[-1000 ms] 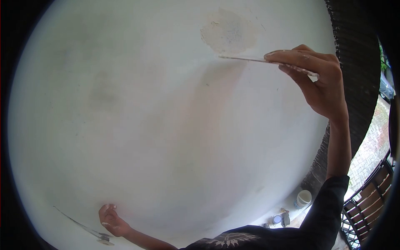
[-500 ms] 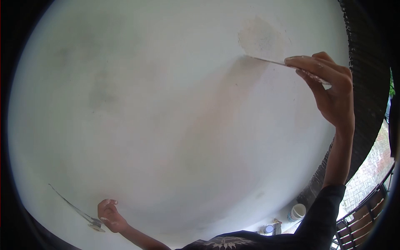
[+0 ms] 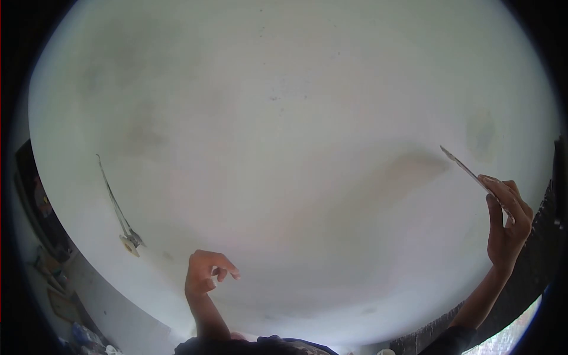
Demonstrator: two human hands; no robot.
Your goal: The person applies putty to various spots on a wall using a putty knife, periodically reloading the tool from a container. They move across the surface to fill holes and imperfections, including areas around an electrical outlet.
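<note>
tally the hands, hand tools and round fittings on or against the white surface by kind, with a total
Hands: 2, the left hand and the right hand
Hand tools: 1, the thin flat tool in the right hand
Round fittings: 1, the pale round fitting on the white surface
Total: 4

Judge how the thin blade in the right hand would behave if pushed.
The blade would probably flex a little, being thin, yet seems stiff enough to stay straight unsupported. It looks light: the right hand grips just one end.
</note>
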